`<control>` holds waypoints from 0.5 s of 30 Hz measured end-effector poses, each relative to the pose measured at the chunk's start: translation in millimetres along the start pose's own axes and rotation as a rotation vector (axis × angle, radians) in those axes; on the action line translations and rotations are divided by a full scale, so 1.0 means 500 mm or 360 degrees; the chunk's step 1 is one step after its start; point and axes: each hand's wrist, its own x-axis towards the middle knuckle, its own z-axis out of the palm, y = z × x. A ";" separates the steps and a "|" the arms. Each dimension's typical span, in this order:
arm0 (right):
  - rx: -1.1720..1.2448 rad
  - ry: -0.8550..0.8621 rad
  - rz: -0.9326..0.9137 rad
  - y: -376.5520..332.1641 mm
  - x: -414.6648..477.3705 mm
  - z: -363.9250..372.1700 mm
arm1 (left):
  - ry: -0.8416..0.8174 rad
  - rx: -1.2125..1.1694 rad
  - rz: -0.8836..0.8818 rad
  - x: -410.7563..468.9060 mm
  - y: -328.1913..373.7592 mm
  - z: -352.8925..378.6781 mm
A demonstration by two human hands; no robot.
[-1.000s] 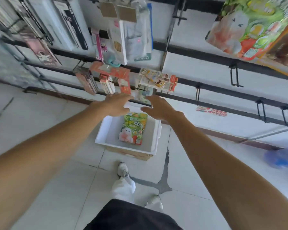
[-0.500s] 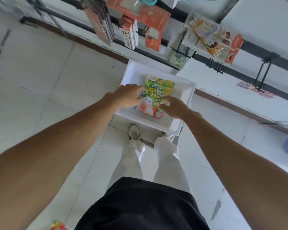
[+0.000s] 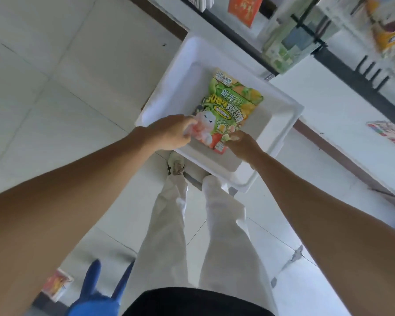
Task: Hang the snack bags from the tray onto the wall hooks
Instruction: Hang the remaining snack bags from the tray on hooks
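Note:
A green snack bag (image 3: 229, 110) with a white cartoon rabbit lies in the white tray (image 3: 164, 92) on the floor below me. My left hand (image 3: 171, 132) grips the bag's lower left corner, thumb on top. My right hand (image 3: 243, 145) pinches the bag's lower right corner. Both hands are inside the tray at its near side. Black wall hooks (image 3: 372, 71) stick out from the rail at the upper right.
Packaged goods (image 3: 283, 44) hang from the wall rail just above the tray. My white-trousered legs (image 3: 205, 224) stand right against the tray's near rim. A blue object (image 3: 96, 293) and a small packet (image 3: 56, 283) lie on the floor at lower left.
My head tilted further down and both hands slid to the snack bag's near corners and took hold of it. The bag still lies in the tray.

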 end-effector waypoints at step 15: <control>0.1119 0.0490 0.0314 0.058 0.211 0.075 | 0.0145 -0.0452 -0.0168 0.212 -0.082 0.097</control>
